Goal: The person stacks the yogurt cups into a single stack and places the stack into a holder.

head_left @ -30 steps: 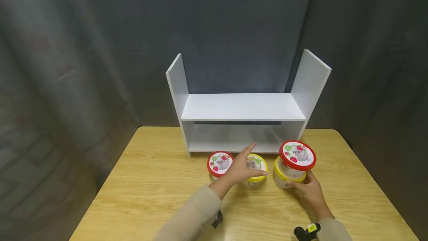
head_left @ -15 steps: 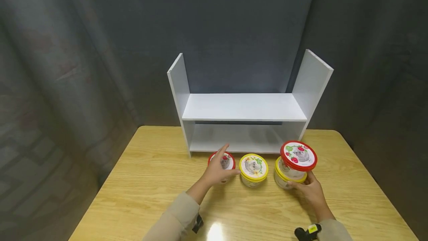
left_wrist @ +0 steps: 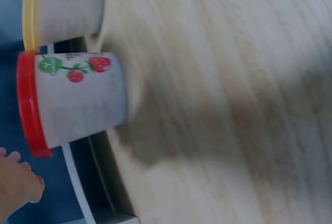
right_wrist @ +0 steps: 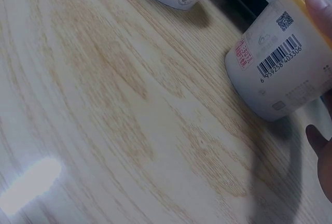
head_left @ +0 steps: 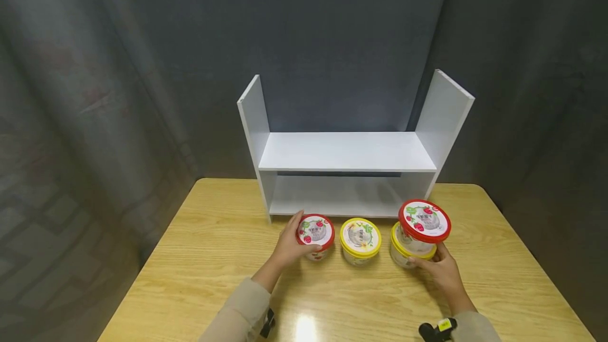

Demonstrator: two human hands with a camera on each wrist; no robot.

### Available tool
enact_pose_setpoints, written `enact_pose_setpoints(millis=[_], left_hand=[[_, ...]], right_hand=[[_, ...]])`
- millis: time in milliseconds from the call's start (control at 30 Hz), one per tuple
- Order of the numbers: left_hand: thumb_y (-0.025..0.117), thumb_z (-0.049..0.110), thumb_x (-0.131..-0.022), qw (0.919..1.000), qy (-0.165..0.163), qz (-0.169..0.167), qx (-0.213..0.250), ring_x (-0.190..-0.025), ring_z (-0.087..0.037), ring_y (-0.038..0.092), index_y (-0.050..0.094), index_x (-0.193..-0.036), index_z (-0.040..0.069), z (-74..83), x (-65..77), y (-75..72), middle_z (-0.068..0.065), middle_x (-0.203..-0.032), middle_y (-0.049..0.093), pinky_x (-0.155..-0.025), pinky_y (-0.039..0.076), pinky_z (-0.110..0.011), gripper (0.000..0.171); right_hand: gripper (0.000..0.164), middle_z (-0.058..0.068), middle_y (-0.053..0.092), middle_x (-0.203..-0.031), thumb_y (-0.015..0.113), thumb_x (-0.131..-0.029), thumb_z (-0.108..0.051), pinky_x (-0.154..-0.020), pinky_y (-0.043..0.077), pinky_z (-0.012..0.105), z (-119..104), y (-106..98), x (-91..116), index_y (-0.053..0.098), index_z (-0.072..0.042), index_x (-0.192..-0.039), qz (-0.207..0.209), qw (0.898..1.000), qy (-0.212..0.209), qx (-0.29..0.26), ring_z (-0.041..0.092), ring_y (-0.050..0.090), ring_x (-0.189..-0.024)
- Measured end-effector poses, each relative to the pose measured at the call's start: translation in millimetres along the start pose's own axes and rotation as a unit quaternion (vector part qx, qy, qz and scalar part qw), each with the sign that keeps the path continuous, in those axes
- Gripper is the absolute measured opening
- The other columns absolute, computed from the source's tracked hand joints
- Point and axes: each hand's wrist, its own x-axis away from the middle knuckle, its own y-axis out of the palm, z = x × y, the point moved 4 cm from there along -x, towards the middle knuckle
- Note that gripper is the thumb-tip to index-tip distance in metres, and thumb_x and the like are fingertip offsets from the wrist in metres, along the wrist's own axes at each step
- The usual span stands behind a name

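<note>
My left hand is spread beside a red-lidded ice cream tub, thumb in front of it and fingers along its left side. In the left wrist view that hand shows a gap from the tub's red lid. At the right, my right hand grips a yellow-lidded ice cream tub, its thumb at the lid's edge in the right wrist view. Another red-lidded tub is stacked on top of it. Between the hands stands a second yellow-lidded tub, untouched.
A white two-level shelf with upright side panels stands right behind the tubs. All of it rests on a light wooden table. Dark grey curtains hang behind and at both sides.
My left hand has moved left, from over the middle yellow-lidded tub, across the red-lidded tub, to that tub's left side. The right hand and its stack have stayed put.
</note>
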Motion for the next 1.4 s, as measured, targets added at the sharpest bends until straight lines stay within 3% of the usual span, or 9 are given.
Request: enact_pose_setpoints(millis=[167, 367, 567, 667, 800, 900, 1200, 1400], left_hand=[[0.080, 0.023, -0.057, 0.9999, 0.011, 0.005, -0.011, -0.116, -0.039, 0.031, 0.026, -0.134, 0.002, -6.5, 0.2, 1.7, -0.017, -0.135, 0.027, -0.091, 0.027, -0.054, 0.096], [0.080, 0.025, -0.057, 1.0000, -0.005, 0.005, -0.002, -0.117, -0.039, 0.029, 0.025, -0.134, 0.002, -16.2, -1.1, 5.9, -0.017, -0.135, 0.026, -0.091, 0.026, -0.054, 0.098], [0.081, 0.025, -0.055, 0.9996, -0.021, 0.007, 0.016, -0.118, -0.036, 0.030, 0.025, -0.135, 0.004, -22.6, -1.2, 8.7, -0.018, -0.134, 0.028, -0.092, 0.026, -0.053, 0.100], [0.082, 0.024, -0.054, 0.9993, -0.026, 0.005, 0.028, -0.118, -0.034, 0.030, 0.025, -0.135, 0.005, -24.6, -0.7, 10.5, -0.016, -0.134, 0.028, -0.093, 0.027, -0.051, 0.101], [0.082, 0.022, -0.054, 0.9988, -0.028, 0.004, 0.039, -0.119, -0.033, 0.029, 0.023, -0.135, 0.005, -27.0, 0.0, 13.1, -0.017, -0.135, 0.027, -0.094, 0.026, -0.050, 0.102], [0.082, 0.022, -0.054, 0.9984, -0.029, 0.005, 0.049, -0.119, -0.033, 0.028, 0.022, -0.136, 0.004, -28.2, 0.1, 14.4, -0.018, -0.135, 0.026, -0.095, 0.024, -0.050, 0.103], [0.082, 0.024, -0.053, 0.9983, -0.017, 0.020, 0.051, -0.116, -0.031, 0.033, 0.025, -0.134, 0.000, -29.8, 0.3, 14.8, -0.018, -0.130, 0.033, -0.095, 0.027, -0.047, 0.102], [0.082, 0.025, -0.053, 0.9980, -0.015, 0.026, 0.056, -0.114, -0.030, 0.036, 0.027, -0.133, 0.000, -28.9, 1.5, 14.7, -0.017, -0.128, 0.036, -0.094, 0.029, -0.046, 0.100]], right_hand=[[0.073, -0.018, 0.041, -0.104, 0.070, -0.072, -0.015, -0.074, 0.038, 0.007, 1.0, -0.6, -0.2, 0.028, -0.013, -0.131, 0.002, 1.000, 0.003, 0.009, -0.009, 0.039, -0.092], [0.078, 0.000, 0.038, -0.117, 0.071, -0.071, -0.019, -0.074, 0.037, 0.006, 3.5, -0.8, -2.0, 0.024, -0.012, -0.134, -0.001, 1.000, 0.015, 0.020, -0.007, 0.036, -0.094], [0.073, -0.019, 0.042, -0.101, 0.071, -0.070, -0.015, -0.073, 0.039, 0.009, 6.8, -1.3, -3.0, 0.029, -0.011, -0.130, 0.008, 1.000, 0.002, 0.010, -0.009, 0.041, -0.090], [0.077, -0.009, 0.043, -0.110, 0.071, -0.071, -0.017, -0.074, 0.038, 0.007, 6.5, -1.3, -3.0, 0.026, -0.012, -0.132, 0.006, 1.000, 0.009, 0.015, -0.006, 0.039, -0.095], [0.082, 0.011, 0.033, -0.126, 0.071, -0.072, -0.019, -0.075, 0.034, 0.005, 3.5, -0.7, -2.7, 0.020, -0.011, -0.136, -0.002, 0.999, 0.026, 0.025, 0.001, 0.034, -0.102], [0.083, 0.015, 0.030, -0.129, 0.070, -0.072, -0.019, -0.075, 0.034, 0.005, 1.8, -0.4, -1.9, 0.019, -0.011, -0.137, -0.004, 0.999, 0.030, 0.025, 0.004, 0.034, -0.104], [0.081, 0.003, 0.035, -0.121, 0.071, -0.071, -0.017, -0.076, 0.036, 0.006, 1.2, 0.7, -1.4, 0.022, -0.011, -0.135, 0.000, 1.000, 0.017, 0.011, -0.005, 0.035, -0.097], [0.084, 0.012, 0.030, -0.128, 0.071, -0.071, -0.019, -0.076, 0.034, 0.005, 0.0, 0.0, -1.2, 0.018, -0.011, -0.137, -0.005, 1.000, 0.023, 0.020, 0.005, 0.033, -0.106]])
